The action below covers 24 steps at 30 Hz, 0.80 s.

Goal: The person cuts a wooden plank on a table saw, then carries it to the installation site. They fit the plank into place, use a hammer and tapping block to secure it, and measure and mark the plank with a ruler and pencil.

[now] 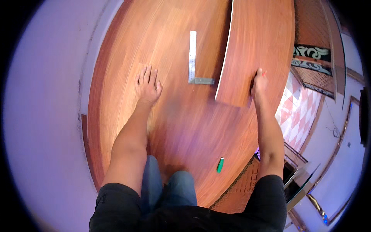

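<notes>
My left hand (pixel 147 85) lies flat, fingers spread, on a large reddish-brown wooden sheet (pixel 181 127). My right hand (pixel 259 83) grips the near right corner of a narrower wooden plank (pixel 255 46) that rests on the sheet with its white left edge raised; something small and red pokes out above that hand. A steel try square (pixel 193 58) lies on the sheet between my hands, its short leg pointing toward the plank.
A green lighter (pixel 220 165) lies near the sheet's near right edge. My knees are on the sheet at the bottom. A pale wall (pixel 46 96) runs along the left. Patterned red-and-white floor tiles (pixel 299 110) and furniture edges sit to the right.
</notes>
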{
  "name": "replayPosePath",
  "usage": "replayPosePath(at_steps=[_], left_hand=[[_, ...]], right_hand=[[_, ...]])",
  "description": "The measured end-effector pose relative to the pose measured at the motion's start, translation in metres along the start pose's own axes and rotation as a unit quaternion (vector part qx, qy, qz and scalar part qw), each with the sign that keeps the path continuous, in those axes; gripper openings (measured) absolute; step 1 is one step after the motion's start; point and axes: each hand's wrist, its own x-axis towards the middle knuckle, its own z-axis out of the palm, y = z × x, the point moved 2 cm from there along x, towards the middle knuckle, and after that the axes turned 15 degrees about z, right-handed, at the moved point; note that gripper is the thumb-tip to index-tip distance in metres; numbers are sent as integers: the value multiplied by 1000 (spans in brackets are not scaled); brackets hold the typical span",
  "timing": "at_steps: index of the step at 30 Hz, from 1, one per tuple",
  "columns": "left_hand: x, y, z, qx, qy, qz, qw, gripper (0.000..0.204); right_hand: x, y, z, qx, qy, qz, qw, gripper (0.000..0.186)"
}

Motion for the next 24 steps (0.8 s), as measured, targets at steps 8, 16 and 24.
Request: replayPosePath(at_steps=[8,16,24], left_hand=[[2,-9,0,15,-57,-1,998,61],[2,-11,10,-18,-88,2,996,64],[-6,-14,18,-35,-102,-8,994,65]], right_hand=[[92,-206,126,99,-101,-70,987,40],[36,-50,182,-147,90,-430,886,29],[6,-24,193,-251,187,-441,841,24]])
